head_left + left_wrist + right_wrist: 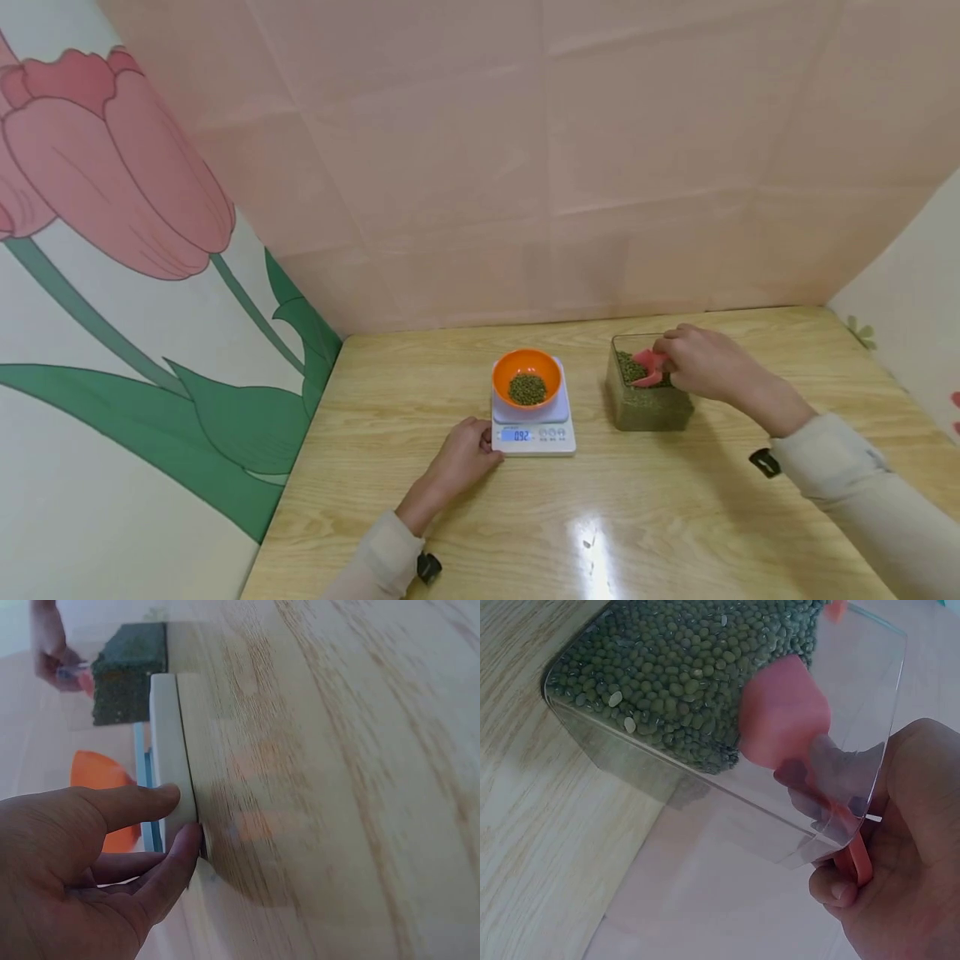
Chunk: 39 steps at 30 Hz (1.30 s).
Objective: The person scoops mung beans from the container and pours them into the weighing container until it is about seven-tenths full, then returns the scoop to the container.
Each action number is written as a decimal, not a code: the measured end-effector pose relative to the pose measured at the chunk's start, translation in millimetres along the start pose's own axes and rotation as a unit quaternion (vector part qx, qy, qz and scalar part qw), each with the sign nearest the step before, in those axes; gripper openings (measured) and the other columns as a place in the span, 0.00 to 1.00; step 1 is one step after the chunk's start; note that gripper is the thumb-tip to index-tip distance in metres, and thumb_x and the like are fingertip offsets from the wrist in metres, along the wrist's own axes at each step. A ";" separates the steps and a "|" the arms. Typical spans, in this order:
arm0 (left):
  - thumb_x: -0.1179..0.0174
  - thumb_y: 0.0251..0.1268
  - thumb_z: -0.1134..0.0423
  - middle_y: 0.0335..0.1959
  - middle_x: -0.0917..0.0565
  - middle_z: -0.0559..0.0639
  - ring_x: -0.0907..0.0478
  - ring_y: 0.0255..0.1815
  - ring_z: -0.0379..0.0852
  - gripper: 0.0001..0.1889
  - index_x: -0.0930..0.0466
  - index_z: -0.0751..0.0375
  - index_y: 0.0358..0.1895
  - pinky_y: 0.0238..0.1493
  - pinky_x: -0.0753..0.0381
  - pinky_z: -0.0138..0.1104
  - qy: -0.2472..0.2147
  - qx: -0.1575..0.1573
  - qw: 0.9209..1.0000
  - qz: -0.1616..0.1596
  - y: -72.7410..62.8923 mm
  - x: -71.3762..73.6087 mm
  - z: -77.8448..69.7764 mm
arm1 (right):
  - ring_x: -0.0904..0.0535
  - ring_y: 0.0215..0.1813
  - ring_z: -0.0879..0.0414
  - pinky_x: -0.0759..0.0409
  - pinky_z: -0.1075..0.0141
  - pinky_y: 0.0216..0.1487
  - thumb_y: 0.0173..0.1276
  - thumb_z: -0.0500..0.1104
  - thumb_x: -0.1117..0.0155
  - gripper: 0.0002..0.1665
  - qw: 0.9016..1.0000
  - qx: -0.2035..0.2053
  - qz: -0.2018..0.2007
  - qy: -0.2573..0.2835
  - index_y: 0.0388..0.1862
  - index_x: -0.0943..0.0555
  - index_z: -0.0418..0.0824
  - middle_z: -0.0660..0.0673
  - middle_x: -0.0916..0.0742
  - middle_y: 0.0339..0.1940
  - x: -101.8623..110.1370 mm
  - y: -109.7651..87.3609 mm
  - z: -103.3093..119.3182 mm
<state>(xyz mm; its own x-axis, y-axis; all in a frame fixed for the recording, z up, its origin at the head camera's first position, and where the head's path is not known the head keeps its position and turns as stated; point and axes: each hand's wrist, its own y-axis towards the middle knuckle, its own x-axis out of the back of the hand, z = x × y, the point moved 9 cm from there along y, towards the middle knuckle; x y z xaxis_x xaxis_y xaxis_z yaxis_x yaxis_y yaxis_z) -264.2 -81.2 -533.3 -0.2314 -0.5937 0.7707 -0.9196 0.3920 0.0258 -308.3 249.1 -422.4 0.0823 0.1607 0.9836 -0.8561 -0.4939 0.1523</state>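
Note:
A white kitchen scale (536,442) carries an orange bowl (527,361) with green mung beans (527,389) in it, and its display reads 092. My left hand (467,454) pinches the scale's front left corner. In the left wrist view, thumb and fingertips (169,801) lie along the scale's front edge (171,735). Over to the right, my right hand (701,362) grips a red scoop (649,367) by its handle inside a clear square container (651,417). The right wrist view shows the scoop's bowl (784,712) against the mung beans (667,675) there.
Both the scale and the container stand on a light wood-grain table (420,375). Behind it hangs a pinkish-beige covering (465,208). A wall painted with a large tulip (112,158) rises at the left, and a pale wall (915,292) at the right.

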 end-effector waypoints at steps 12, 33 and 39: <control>0.25 0.63 0.67 0.34 0.19 0.52 0.30 0.34 0.36 0.10 0.15 0.64 0.43 0.33 0.26 0.26 -0.003 -0.002 1.000 0.001 0.7 -0.5 0.9 | 0.28 0.30 0.56 0.32 0.61 0.31 0.63 0.28 0.35 0.13 1.000 0.003 -0.005 0.004 0.29 0.18 0.45 0.52 0.18 0.27 -3.4 2.0 -1.4; 0.25 0.64 0.68 0.34 0.21 0.49 0.29 0.34 0.36 0.10 0.15 0.65 0.44 0.33 0.26 0.26 -0.002 -0.004 1.000 -0.002 -0.8 0.3 -1.7 | 0.25 0.30 0.57 0.29 0.60 0.33 0.65 0.28 0.35 0.13 1.000 0.018 0.006 -0.004 0.28 0.18 0.45 0.52 0.18 0.27 -2.9 4.3 2.5; 0.26 0.64 0.67 0.34 0.20 0.53 0.30 0.34 0.37 0.09 0.16 0.66 0.42 0.33 0.27 0.26 0.001 0.000 1.000 0.001 -1.2 1.1 -2.5 | 0.26 0.31 0.56 0.31 0.60 0.33 0.64 0.27 0.37 0.13 1.000 0.009 0.007 0.011 0.30 0.17 0.46 0.52 0.17 0.28 -4.1 5.9 -1.1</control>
<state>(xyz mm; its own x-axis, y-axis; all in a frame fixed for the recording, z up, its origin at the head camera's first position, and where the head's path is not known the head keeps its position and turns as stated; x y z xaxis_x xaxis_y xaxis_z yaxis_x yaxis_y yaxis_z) -262.6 -80.5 -530.9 -0.2332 -0.5910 0.7722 -0.9189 0.3938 0.0240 -314.3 246.5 -425.7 0.0591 0.1728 0.9832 -0.8481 -0.5108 0.1408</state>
